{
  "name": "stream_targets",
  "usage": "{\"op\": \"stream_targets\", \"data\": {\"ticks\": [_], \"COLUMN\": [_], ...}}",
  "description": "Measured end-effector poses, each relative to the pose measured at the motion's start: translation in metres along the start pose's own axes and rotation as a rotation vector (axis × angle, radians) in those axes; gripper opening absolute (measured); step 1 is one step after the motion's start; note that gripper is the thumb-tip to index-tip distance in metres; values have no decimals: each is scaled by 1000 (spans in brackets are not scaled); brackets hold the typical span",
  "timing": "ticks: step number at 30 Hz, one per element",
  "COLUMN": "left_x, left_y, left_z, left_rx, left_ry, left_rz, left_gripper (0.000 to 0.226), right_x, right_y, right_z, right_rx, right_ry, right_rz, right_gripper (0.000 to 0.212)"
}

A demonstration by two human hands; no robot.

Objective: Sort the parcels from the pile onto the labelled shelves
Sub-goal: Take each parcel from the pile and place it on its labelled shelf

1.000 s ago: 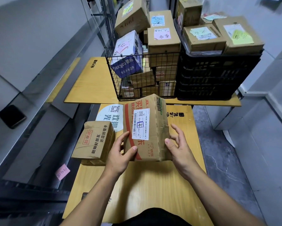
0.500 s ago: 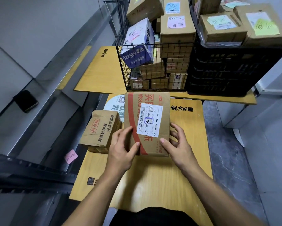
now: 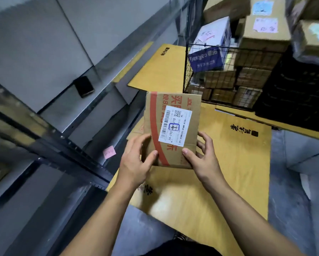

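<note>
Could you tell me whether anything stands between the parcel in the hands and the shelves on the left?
Nothing visible does. The left hand and right hand hold the parcel, and the gap to the shelves looks open; a dark flat object lies on one shelf.

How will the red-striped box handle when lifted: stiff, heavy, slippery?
Probably stiff: the box shows flat faces under grip. Likely light: left hand and right hand pinch only its lower corners. Matte cardboard seems unlikely to slip.
</note>
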State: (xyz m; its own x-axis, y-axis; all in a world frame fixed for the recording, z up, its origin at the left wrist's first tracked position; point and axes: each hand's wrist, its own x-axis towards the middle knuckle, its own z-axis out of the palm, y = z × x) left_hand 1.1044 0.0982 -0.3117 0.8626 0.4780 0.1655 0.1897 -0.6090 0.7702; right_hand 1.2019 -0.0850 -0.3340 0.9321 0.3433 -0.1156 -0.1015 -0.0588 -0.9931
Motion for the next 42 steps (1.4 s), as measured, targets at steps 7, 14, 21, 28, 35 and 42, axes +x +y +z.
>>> {"op": "stream_targets", "data": {"ticks": [7,14,21,28,35,42], "left_x": [-38,-112,-198,-256,-273,-274], "left_y": [-29,-54,-49,-25,6,18], "left_z": [-98,-222,-324,-399,-456,-503], "left_rx": [177,669,941,966,1008,949], "left_ry": [187,143,250,418,557,749], "left_rz": [-14,-50,-128,-208,-198,-210], "left_gripper": [43,52,50,49,48,53], "right_x": [-15,-64,-120,-172,-201,-205], "right_y": [-25,-54,-85,-135,-209,-285], "right_z": [74,164,251,312,362,425], "right_rx": [23,27,66,123,238,334], "right_ry": [-177,-352,-532,-648,-776,-888], "right_rz": [-86,-207,-329,-459,-596,-721], "right_gripper": [61,62,63,63,63,63]}}
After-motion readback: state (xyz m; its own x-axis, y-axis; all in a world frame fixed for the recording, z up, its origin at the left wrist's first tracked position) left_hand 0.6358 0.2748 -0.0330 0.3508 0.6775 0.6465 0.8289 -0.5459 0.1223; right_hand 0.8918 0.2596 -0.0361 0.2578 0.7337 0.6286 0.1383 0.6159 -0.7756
